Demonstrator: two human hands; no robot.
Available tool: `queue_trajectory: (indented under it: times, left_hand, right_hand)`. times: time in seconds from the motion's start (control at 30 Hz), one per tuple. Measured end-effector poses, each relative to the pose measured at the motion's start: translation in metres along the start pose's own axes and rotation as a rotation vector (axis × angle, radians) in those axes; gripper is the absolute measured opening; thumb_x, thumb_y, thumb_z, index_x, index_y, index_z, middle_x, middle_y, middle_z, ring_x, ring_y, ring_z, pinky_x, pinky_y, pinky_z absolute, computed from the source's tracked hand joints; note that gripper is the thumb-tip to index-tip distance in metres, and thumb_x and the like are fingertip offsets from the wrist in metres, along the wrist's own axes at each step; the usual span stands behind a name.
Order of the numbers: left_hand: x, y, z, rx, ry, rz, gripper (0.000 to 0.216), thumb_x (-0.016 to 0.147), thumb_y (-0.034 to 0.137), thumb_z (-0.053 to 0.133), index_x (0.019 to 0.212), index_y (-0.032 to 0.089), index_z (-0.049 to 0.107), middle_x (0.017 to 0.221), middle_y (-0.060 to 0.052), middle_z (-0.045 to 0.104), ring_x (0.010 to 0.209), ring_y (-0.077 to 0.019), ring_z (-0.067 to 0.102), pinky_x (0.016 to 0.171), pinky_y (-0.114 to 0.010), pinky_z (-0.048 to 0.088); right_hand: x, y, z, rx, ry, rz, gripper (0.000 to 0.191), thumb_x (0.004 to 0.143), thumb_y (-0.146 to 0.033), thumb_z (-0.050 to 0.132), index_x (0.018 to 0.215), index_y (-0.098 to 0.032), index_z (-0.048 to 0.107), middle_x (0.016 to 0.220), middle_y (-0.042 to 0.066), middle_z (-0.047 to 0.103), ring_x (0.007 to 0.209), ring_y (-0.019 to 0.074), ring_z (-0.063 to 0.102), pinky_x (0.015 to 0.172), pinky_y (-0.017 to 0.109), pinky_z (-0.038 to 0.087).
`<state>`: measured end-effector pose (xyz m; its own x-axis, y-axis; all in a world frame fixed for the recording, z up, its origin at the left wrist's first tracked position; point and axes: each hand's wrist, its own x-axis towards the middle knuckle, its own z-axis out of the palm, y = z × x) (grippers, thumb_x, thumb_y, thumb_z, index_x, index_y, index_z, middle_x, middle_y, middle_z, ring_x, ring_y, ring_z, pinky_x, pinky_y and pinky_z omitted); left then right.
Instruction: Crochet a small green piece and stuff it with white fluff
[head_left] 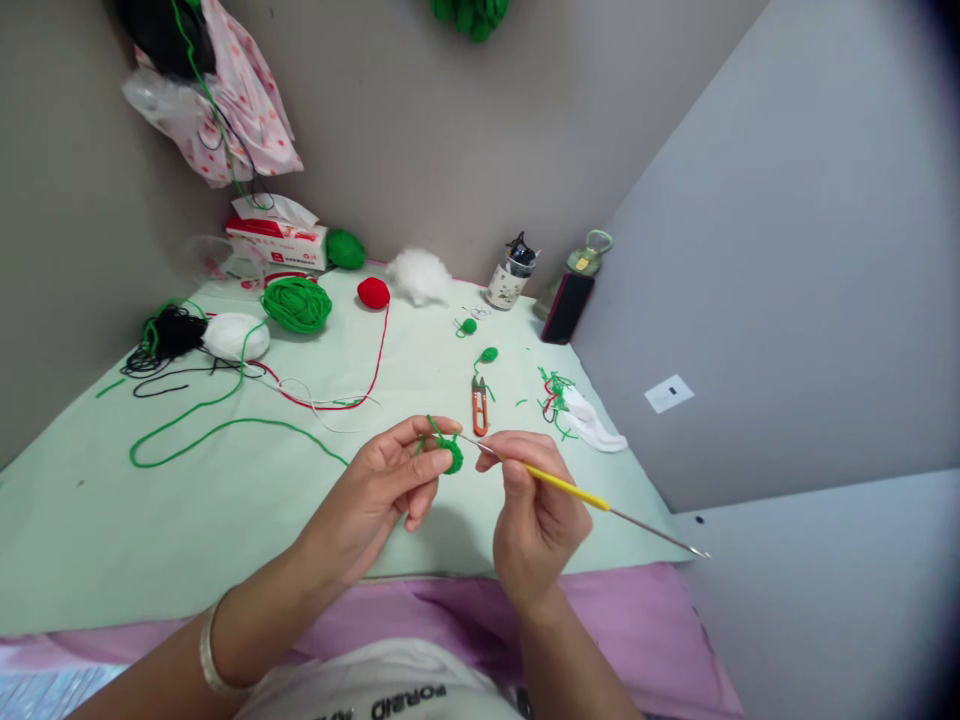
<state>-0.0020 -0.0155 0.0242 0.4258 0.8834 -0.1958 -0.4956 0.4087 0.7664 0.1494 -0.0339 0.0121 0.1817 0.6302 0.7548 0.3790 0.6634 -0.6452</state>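
Observation:
Between the thumb and fingers of my left hand point(394, 475) is a small round green crochet piece point(452, 456). Green yarn point(240, 424) trails from that hand across the table to a green yarn ball point(297, 305). My right hand point(536, 510) is closed around a crochet hook point(566, 485) with a yellow grip and metal ends. The hook's near tip meets the crochet piece; whether yarn is caught on it is too small to tell. Just beyond my hands lie orange thread snips point(480, 407) and two small green crocheted pieces, one of them an oval point(489, 355).
A red yarn ball point(373, 292), white stuffing point(420, 276) and a tissue box point(276, 243) stand toward the back. White yarn point(236, 337) and black yarn point(174, 335) lie left. At right are a jar point(510, 277), a phone point(568, 308), a bottle point(589, 255) and yarn scraps point(556, 385).

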Motion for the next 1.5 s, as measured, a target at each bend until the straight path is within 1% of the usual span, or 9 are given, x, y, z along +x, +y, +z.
queue_trajectory:
  times: [0.17,0.3,0.4,0.53,0.9,1.1,1.27,1.37,1.5]
  left_hand:
    - [0.001,-0.001,-0.003,-0.028,-0.005,-0.029,0.026,0.084,0.03,0.082,0.104,0.02,0.07,0.047,0.01,0.042,0.041,-0.0049,0.03,0.04,-0.016,0.022]
    - [0.002,-0.001,-0.005,-0.072,0.019,-0.035,0.021,0.082,0.029,0.082,0.096,0.019,0.069,0.05,0.01,0.042,0.042,-0.0039,0.028,0.04,-0.016,0.023]
    - [0.003,0.0,-0.006,-0.091,0.025,-0.036,0.019,0.082,0.028,0.082,0.094,0.018,0.07,0.051,0.01,0.042,0.042,-0.0037,0.029,0.04,-0.015,0.024]
    - [0.003,-0.001,-0.005,-0.085,0.02,-0.027,0.019,0.081,0.027,0.083,0.094,0.018,0.072,0.054,0.009,0.044,0.043,-0.0036,0.032,0.041,-0.016,0.025]
    - [0.002,-0.002,-0.005,-0.05,0.03,-0.016,0.019,0.081,0.029,0.083,0.093,0.018,0.073,0.052,0.009,0.045,0.043,-0.0045,0.034,0.04,-0.016,0.026]
    - [0.001,-0.002,0.0,0.003,0.058,0.058,0.015,0.082,0.027,0.082,0.09,0.019,0.072,0.056,0.009,0.047,0.045,-0.0045,0.038,0.043,-0.016,0.032]
    - [0.0,-0.003,0.003,0.091,0.108,0.132,0.015,0.083,0.027,0.082,0.09,0.019,0.072,0.063,0.008,0.052,0.046,-0.0044,0.044,0.045,-0.018,0.037]
    - [-0.001,-0.004,0.002,0.114,0.105,0.148,0.013,0.085,0.026,0.08,0.09,0.02,0.07,0.062,0.008,0.051,0.046,-0.0044,0.046,0.046,-0.018,0.038]
    - [-0.002,-0.005,0.0,0.118,0.078,0.151,0.012,0.086,0.027,0.079,0.091,0.02,0.07,0.059,0.009,0.049,0.046,-0.0044,0.047,0.047,-0.016,0.039]
  right_hand:
    - [0.003,-0.001,0.001,0.039,0.023,0.093,0.022,0.1,-0.015,0.055,0.1,-0.025,0.074,0.083,0.002,0.072,0.071,0.0165,0.065,0.067,0.035,0.055]
    - [0.006,0.0,-0.002,0.215,0.069,0.253,0.019,0.102,-0.023,0.056,0.095,-0.023,0.074,0.085,0.002,0.07,0.067,0.0142,0.064,0.063,0.032,0.054]
    - [0.007,0.0,-0.004,0.293,0.064,0.295,0.019,0.102,-0.025,0.057,0.095,-0.023,0.074,0.086,0.002,0.069,0.068,0.0134,0.064,0.063,0.031,0.054]
    - [0.005,-0.002,-0.003,0.29,0.001,0.275,0.019,0.101,-0.026,0.058,0.095,-0.023,0.075,0.083,0.003,0.069,0.069,0.0153,0.064,0.065,0.034,0.053]
    - [0.004,-0.002,-0.001,0.189,-0.006,0.213,0.019,0.102,-0.02,0.056,0.097,-0.023,0.074,0.084,0.002,0.069,0.069,0.0143,0.063,0.064,0.033,0.052]
    - [0.001,-0.003,-0.006,0.018,-0.087,0.034,0.026,0.099,-0.008,0.053,0.107,-0.025,0.071,0.091,0.003,0.073,0.08,0.0172,0.066,0.07,0.035,0.054]
    - [-0.003,-0.001,-0.007,-0.079,-0.136,-0.108,0.032,0.096,-0.002,0.053,0.116,-0.023,0.068,0.094,0.005,0.073,0.086,0.0193,0.067,0.072,0.037,0.055]
    - [-0.004,0.0,-0.007,-0.074,-0.144,-0.122,0.034,0.095,0.0,0.053,0.116,-0.022,0.068,0.095,0.006,0.073,0.087,0.0189,0.067,0.072,0.036,0.055]
    - [-0.004,0.001,-0.006,-0.024,-0.104,-0.076,0.031,0.095,0.0,0.052,0.112,-0.021,0.069,0.093,0.005,0.072,0.085,0.018,0.066,0.072,0.035,0.055]
